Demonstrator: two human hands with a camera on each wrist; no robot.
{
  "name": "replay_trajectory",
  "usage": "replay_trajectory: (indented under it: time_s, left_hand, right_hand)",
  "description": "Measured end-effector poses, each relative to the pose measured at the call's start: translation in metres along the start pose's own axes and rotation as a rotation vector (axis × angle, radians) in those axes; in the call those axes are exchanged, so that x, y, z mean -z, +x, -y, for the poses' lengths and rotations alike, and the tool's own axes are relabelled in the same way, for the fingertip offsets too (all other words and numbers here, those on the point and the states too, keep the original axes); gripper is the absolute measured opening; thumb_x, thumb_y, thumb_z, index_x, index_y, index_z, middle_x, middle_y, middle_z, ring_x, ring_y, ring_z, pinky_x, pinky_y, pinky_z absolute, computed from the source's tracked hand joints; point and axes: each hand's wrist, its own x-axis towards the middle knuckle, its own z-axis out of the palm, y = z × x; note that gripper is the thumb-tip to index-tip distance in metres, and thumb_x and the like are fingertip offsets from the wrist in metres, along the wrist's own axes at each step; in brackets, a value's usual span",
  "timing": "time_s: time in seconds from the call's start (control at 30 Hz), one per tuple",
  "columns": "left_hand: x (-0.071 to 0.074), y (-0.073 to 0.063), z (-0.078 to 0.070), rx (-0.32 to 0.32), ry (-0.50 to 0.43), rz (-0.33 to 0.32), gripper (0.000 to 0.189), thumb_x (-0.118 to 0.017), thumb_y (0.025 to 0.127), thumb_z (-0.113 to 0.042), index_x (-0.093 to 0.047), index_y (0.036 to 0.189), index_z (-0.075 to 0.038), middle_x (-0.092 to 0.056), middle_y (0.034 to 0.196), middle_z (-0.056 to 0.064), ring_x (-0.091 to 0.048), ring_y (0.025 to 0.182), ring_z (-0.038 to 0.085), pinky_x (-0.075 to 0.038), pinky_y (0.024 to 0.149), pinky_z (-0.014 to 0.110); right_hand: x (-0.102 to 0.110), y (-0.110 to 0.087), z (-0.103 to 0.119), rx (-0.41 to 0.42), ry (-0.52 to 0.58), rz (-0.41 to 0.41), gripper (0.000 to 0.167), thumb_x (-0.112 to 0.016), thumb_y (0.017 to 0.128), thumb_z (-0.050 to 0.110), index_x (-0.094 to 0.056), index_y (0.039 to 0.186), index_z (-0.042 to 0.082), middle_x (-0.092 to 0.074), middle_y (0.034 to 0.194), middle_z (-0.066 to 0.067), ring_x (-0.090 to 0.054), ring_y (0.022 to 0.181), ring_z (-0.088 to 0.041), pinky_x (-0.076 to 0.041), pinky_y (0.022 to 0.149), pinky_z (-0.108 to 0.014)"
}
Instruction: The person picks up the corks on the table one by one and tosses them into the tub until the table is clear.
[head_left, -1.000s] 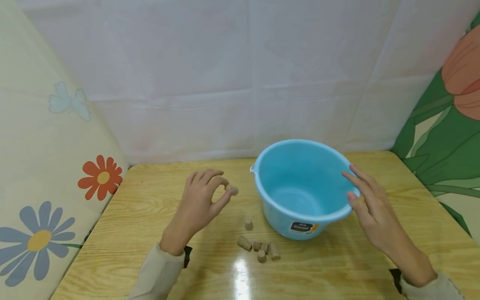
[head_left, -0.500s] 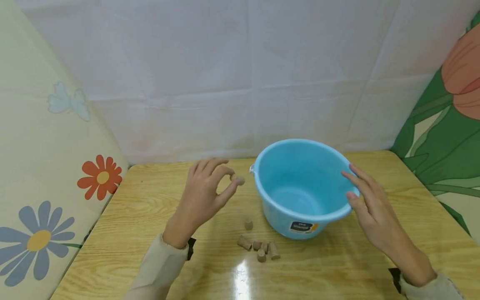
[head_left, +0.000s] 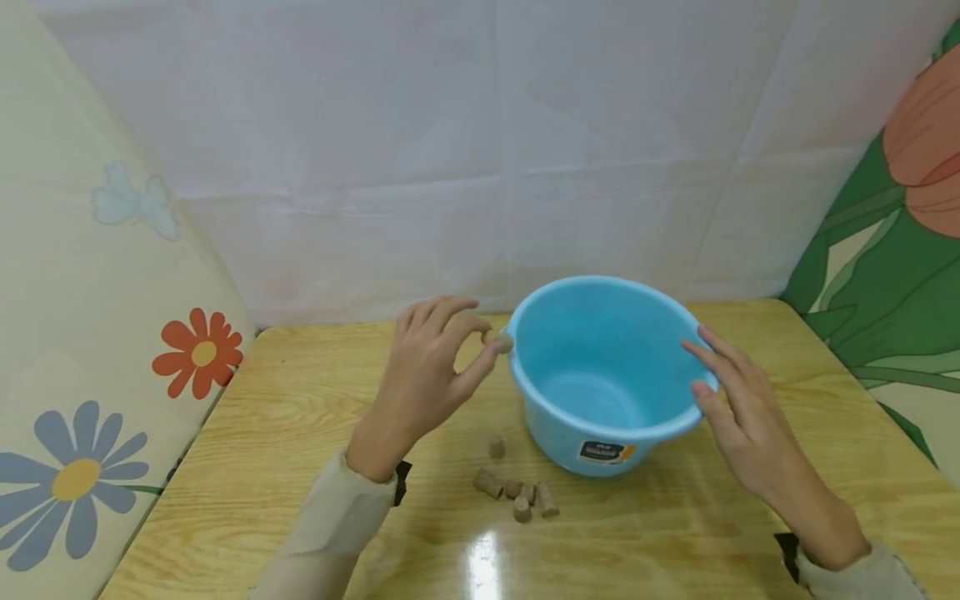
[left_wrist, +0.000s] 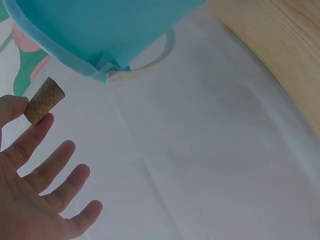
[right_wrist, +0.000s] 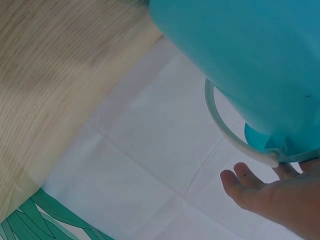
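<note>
My left hand (head_left: 423,367) pinches a small tapered cork (left_wrist: 45,100) between thumb and index finger, the other fingers spread. In the head view this cork overlaps the left rim of a light blue bucket (head_left: 551,437), by its handle joint. The bucket stands upright on the table, and its visible inside holds nothing. On the far side, my right hand (head_left: 750,429) rests on the bucket's right rim with fairly straight fingers. The right wrist view shows two of its fingertips (right_wrist: 235,182) outside the rim, below the pale handle (right_wrist: 235,140).
Several more corks (head_left: 522,509) lie in a small group in front of the bucket, one (head_left: 497,447) standing slightly apart. The wood-patterned table (head_left: 300,433) meets a white sheet (head_left: 375,208) behind and flowered panels (head_left: 75,333) at the sides.
My left hand has moved right and away from me, carrying the cork up to the bucket's left rim. The right hand and bucket have stayed in place.
</note>
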Motion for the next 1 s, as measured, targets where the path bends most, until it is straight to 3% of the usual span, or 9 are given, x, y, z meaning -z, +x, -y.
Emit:
replay_trajectory:
  time_s: [0.5, 0.7, 1.0]
  left_hand:
    - [-0.020, 0.012, -0.012, -0.040, 0.008, 0.050, 0.017, -0.067, 0.095, -0.032, -0.071, 0.097, -0.016, -0.068, 0.115, 0.007, -0.058, 0.112, 0.027, -0.044, 0.097, 0.046]
    - [-0.026, 0.013, -0.014, -0.026, 0.011, 0.080, 0.017, -0.066, 0.096, -0.033, -0.072, 0.095, -0.017, -0.068, 0.116, 0.007, -0.057, 0.113, 0.027, -0.043, 0.098, 0.046]
    - [-0.033, 0.013, -0.018, -0.030, 0.071, 0.102, 0.014, -0.066, 0.095, -0.031, -0.072, 0.093, -0.019, -0.067, 0.116, 0.006, -0.058, 0.114, 0.027, -0.044, 0.096, 0.047]
  right_hand:
    - [0.000, 0.000, 0.002, -0.009, -0.003, 0.005, 0.046, -0.047, 0.101, 0.011, -0.047, 0.148, 0.012, -0.030, 0.161, -0.014, -0.024, 0.146, -0.042, -0.015, 0.112, -0.071]
    - [0.000, 0.000, 0.002, -0.001, -0.007, -0.002, 0.046, -0.048, 0.101, 0.010, -0.047, 0.147, 0.011, -0.031, 0.161, -0.015, -0.025, 0.146, -0.042, -0.016, 0.112, -0.071]
    - [-0.001, 0.000, 0.002, -0.004, -0.008, -0.004, 0.046, -0.047, 0.101, 0.010, -0.048, 0.147, 0.010, -0.031, 0.161, -0.015, -0.025, 0.145, -0.046, -0.015, 0.113, -0.071]
